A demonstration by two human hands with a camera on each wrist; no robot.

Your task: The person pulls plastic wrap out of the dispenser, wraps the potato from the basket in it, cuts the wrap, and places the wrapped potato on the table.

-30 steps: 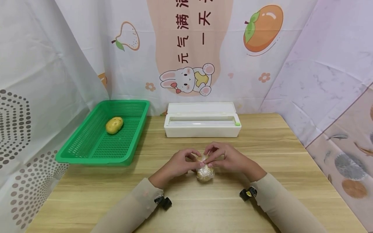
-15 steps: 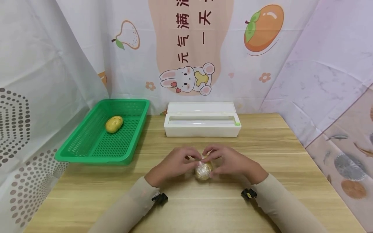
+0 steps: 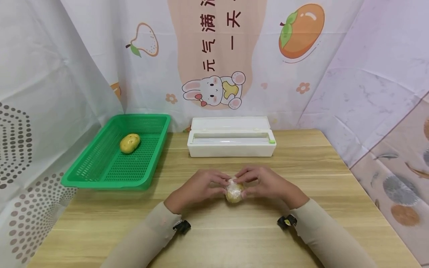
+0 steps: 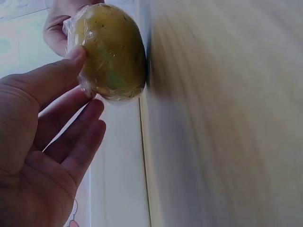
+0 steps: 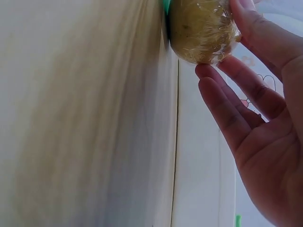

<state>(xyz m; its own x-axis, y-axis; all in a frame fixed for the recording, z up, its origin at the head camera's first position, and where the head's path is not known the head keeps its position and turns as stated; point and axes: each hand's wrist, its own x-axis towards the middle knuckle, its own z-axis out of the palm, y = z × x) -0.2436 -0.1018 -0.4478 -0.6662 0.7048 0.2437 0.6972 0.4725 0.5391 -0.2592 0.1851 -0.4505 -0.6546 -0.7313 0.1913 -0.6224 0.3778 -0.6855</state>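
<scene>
Between both hands, resting on the table: a wrapped potato, its skin dulled under crinkled clear film. Left hand on the near-left flank, thumb pad pressed flat against the film, remaining fingers loosely extended beneath and beside it rather than curled round. Right hand mirrored on the opposite flank, thumb over the top, fingers straight and fanned just under the bunched end of the wrap. Likely held so for smoothing loose film down onto the potato from two sides while the table bears the weight.

From the left wrist view, wrapped potato seen against the tabletop edge, left hand open-palmed below it. From the right wrist view, wrapped potato with gathered, wrinkled film, right hand spread, fingertips near but mostly clear of it.

Straight beyond the hands, well apart: a white film dispenser box, lid raised, green slider at the end farther from the left hand, set square within easy forward reach. Farther off, beyond and outside the left hand: a green basket of perforated plastic, holding one bare potato toward its far end. Behind everything, a printed curtain with rabbit and fruit drawings.
</scene>
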